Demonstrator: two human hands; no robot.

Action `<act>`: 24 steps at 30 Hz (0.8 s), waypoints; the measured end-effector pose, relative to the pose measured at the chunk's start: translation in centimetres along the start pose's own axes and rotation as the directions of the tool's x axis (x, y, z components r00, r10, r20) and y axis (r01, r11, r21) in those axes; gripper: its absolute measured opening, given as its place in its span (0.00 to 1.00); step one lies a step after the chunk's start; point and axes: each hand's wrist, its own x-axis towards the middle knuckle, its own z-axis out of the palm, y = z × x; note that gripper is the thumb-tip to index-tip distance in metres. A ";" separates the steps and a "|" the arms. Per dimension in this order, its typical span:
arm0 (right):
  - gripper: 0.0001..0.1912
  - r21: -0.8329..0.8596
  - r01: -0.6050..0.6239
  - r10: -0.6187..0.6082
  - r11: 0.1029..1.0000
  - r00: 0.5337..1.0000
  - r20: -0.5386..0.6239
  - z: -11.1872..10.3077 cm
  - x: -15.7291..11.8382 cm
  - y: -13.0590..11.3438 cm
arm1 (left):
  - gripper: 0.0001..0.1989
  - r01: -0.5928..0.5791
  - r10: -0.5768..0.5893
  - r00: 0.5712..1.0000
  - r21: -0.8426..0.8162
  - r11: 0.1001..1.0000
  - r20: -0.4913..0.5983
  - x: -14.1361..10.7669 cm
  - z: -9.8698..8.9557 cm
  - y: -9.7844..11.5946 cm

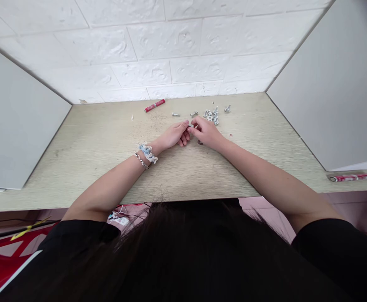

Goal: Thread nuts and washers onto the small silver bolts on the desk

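Over the middle of the wooden table (pixel 202 167), both hands meet at one small metal bolt (pixel 190 125). My left hand (pixel 175 134) pinches one end between thumb and index finger. From the other side, the thumb and fingertips of my right hand (pixel 207 132) close on the opposite end. The fingers cover much of the bolt, so I cannot tell whether a nut or washer is on it. Just beyond the hands lie a bolt (pixel 176 114), another metal fastener (pixel 194 113) and a cluster of bolts, nuts and washers (pixel 211 116). One more bolt (pixel 227 108) stands to their right.
A red tube (pixel 154 105) lies near the white brick wall (pixel 152 46). Another red tube (pixel 353 177) rests at the front right edge. Grey panels flank the table on the left (pixel 16 121) and right (pixel 321 92). A red chair (pixel 14 256) is at lower left.
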 end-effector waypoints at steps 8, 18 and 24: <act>0.10 0.066 -0.059 0.057 0.996 0.998 0.030 0.0 0.0 -0.1 | 0.23 0.000 0.000 1.000 -0.001 1.000 0.005 0.1 0.0 -0.1; 0.14 0.022 0.058 -0.058 0.998 0.998 -0.009 0.1 -0.1 0.3 | 0.25 -0.015 0.015 1.000 0.013 1.000 -0.004 0.1 0.0 -0.1; 0.21 -0.031 0.079 -0.079 0.996 0.997 -0.011 0.1 0.1 0.6 | 0.24 -0.024 0.024 1.000 0.000 1.000 0.003 0.3 -0.1 -0.4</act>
